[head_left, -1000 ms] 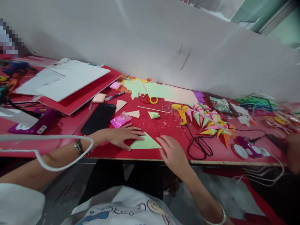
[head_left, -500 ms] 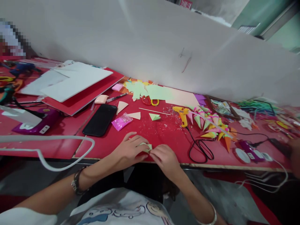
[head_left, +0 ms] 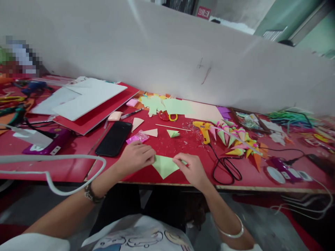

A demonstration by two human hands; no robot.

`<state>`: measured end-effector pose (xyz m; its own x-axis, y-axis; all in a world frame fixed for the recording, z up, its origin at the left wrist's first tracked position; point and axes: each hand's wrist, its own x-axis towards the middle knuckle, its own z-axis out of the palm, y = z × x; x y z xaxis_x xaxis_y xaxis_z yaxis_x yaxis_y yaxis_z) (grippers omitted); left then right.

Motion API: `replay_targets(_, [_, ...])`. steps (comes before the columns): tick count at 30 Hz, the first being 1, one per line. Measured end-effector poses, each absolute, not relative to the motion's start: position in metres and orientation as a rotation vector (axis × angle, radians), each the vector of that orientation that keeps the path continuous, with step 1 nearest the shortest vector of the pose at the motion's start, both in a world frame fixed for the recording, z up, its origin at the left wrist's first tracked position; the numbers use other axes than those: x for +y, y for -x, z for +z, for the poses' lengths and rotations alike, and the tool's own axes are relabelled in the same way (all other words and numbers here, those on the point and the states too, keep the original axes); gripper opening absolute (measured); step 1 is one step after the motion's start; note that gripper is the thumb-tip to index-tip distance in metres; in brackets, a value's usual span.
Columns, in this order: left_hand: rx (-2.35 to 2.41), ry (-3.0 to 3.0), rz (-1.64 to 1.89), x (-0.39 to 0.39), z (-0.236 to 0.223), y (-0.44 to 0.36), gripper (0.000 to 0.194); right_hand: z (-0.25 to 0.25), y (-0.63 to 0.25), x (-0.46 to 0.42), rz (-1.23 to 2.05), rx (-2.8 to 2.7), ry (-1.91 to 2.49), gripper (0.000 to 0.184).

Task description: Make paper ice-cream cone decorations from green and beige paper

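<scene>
A light green paper triangle (head_left: 164, 166) lies near the front edge of the red table (head_left: 188, 146), point toward me. My left hand (head_left: 136, 157) pinches its left corner with curled fingers. My right hand (head_left: 192, 169) pinches the right corner, fingers closed on the paper. Both hands rest low on the table surface.
A black phone (head_left: 114, 138) and a pink packet (head_left: 137, 137) lie left of my hands. A yellow glue gun (head_left: 203, 129) with its black cord (head_left: 225, 165), several paper cones (head_left: 237, 141), scissors (head_left: 167, 115) and paper sheets (head_left: 180, 106) sit beyond. White boards (head_left: 86, 96) lie at left.
The green paper lay flat under both hands, then was gathered between them; now it is spread out again as a triangle held at its two upper corners.
</scene>
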<state>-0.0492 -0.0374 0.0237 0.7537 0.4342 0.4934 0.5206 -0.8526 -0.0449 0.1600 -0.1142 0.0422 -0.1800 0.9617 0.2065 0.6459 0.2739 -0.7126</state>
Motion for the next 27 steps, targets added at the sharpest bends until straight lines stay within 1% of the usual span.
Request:
replay_targets(4, [-1.082, 2.677, -0.665, -0.019, 0.019, 0.074, 0.017, 0.040, -0.174, -0.113, 0.604, -1.884, 1.502, 0.024])
replay_targets(7, [-1.316, 2.719, -0.761, -0.022, 0.029, 0.075, 0.016, 0.040, -0.172, -0.111, 0.561, -2.021, 1.451, 0.024])
replay_targets(9, [-1.235, 2.909, -0.745, -0.032, 0.037, 0.068, 0.017, 0.042, -0.167, -0.109, 0.539, -2.100, 1.385, 0.024])
replay_targets(11, [-0.973, 3.136, -0.575, -0.042, 0.042, 0.060, 0.018, 0.044, -0.161, -0.106, 0.497, -2.164, 1.343, 0.022])
replay_targets(12, [-0.920, 3.156, -0.536, -0.046, 0.041, 0.057, 0.022, 0.044, -0.159, -0.104, 0.445, -2.205, 1.341, 0.022])
replay_targets(15, [-0.875, 3.122, -0.513, -0.051, 0.034, 0.050, 0.032, 0.044, -0.152, -0.100, 0.163, -2.351, 1.381, 0.023])
replay_targets(18, [-0.855, 3.067, -0.530, -0.052, 0.027, 0.045, 0.033, 0.041, -0.143, -0.096, -0.050, -2.445, 1.327, 0.021])
replay_targets(23, [-0.822, 3.065, -0.504, -0.054, 0.026, 0.039, 0.037, 0.031, -0.138, -0.095, -0.082, -2.419, 1.242, 0.019])
replay_targets(27, [-0.869, 3.141, -0.544, -0.053, 0.027, 0.047, 0.036, 0.026, -0.155, -0.096, 0.041, -2.361, 1.360, 0.015])
